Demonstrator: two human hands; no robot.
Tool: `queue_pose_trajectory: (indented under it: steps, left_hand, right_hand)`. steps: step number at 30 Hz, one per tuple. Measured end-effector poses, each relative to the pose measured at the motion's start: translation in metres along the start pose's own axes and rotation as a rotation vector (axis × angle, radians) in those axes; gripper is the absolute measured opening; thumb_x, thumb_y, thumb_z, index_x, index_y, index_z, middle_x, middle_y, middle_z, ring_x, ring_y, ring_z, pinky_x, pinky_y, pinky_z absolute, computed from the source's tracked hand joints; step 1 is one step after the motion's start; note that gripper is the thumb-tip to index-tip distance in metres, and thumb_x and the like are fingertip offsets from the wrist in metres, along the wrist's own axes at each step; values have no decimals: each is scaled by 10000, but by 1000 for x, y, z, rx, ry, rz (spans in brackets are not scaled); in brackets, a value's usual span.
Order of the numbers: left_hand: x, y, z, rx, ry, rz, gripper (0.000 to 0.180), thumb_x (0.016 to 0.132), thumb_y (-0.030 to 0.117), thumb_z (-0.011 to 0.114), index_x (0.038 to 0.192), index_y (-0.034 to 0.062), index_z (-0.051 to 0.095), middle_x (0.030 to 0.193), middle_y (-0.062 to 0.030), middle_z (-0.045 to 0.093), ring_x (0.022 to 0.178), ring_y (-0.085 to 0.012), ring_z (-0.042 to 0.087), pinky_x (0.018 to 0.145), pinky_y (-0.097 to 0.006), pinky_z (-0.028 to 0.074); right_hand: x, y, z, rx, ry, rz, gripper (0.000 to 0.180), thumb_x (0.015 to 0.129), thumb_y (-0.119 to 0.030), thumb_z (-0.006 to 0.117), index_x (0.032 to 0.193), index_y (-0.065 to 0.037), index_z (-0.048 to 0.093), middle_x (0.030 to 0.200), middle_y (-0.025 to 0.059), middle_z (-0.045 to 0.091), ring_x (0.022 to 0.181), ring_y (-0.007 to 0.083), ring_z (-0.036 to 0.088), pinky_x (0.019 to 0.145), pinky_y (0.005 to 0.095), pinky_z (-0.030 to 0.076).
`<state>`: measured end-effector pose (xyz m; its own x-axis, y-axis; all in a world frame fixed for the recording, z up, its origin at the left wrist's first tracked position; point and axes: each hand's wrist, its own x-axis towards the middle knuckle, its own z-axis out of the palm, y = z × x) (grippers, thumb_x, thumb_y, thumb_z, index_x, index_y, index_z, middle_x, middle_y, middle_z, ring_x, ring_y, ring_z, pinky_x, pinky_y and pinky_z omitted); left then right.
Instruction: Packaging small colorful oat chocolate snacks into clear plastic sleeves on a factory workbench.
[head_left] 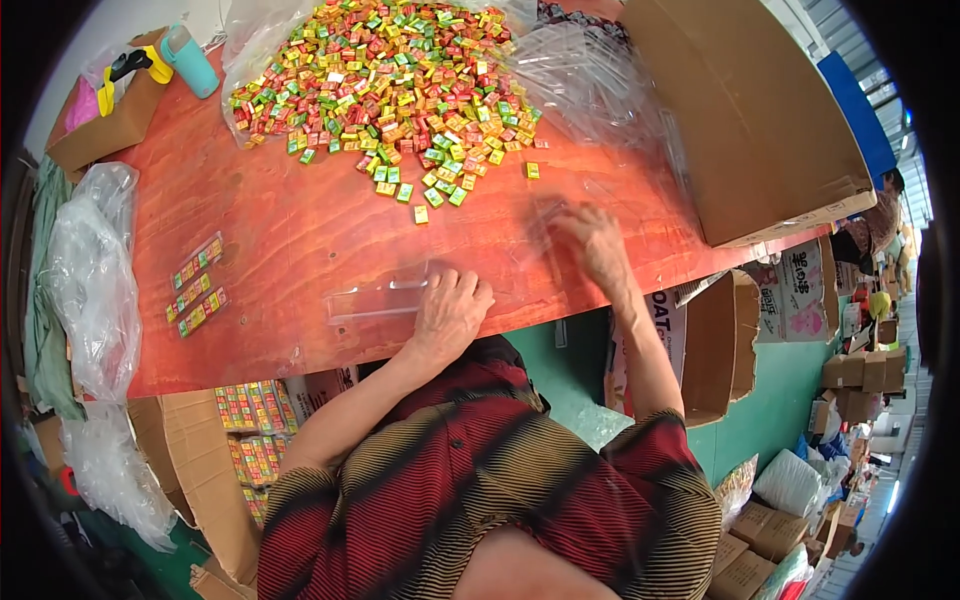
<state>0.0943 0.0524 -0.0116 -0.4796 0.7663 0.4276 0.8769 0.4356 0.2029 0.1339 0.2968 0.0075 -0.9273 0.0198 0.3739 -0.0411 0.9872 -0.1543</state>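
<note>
Tray prep, I'd guess: left hand (453, 312) curled at 1 clear tray (375, 300), right hand (597, 245) blurry, can't tell if either's fingers grip. Next move wants it steady.

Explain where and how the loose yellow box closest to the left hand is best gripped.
The yellow box is probably best pinched between thumb and forefinger by its left and right sides, coming from the near side and above. It is small and blocky, and lies on the red tabletop apart from its neighbours, with the pile spreading beyond it.
</note>
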Motion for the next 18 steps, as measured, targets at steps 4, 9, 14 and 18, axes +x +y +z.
queue_pose_trajectory:
  steps: [4, 9, 14, 18]
  left_hand:
    - [-4, 2, 0, -20, 35, -34, 175, 679, 213, 652, 741, 89, 545, 747, -47, 463, 713, -222, 472, 604, -349, 386]
    - [-6, 1, 0, -30, 46, -51, 200, 686, 217, 650, 801, 84, 557, 749, -48, 459, 712, -223, 466, 609, -356, 383]
    - [-13, 1, -20, -83, 2, -108, 284, 701, 200, 644, 940, 66, 571, 845, -79, 485, 783, -247, 481, 669, -377, 388]
    - [-28, -20, -40, -65, 55, -137, 394, 716, 210, 634, 1056, 40, 530, 1091, -164, 453, 1003, -335, 455, 828, -473, 363]
  right_hand:
    - [-19, -21, 12, 0, -25, -17, 231, 701, -140, 630, 931, -125, 615, 942, 42, 575, 923, 236, 512, 795, 395, 380]
    - [-24, -34, -2, -36, -26, 84, 210, 716, -182, 631, 918, -127, 618, 864, 55, 566, 847, 232, 523, 768, 387, 381]
    - [-10, 12, -2, -183, 78, 326, 198, 782, -187, 569, 959, -101, 598, 943, 85, 574, 869, 284, 529, 742, 425, 395]
    - [-3, 55, 21, -242, 160, 430, 214, 787, -180, 562, 984, -98, 580, 1016, 92, 567, 922, 289, 521, 769, 430, 397]
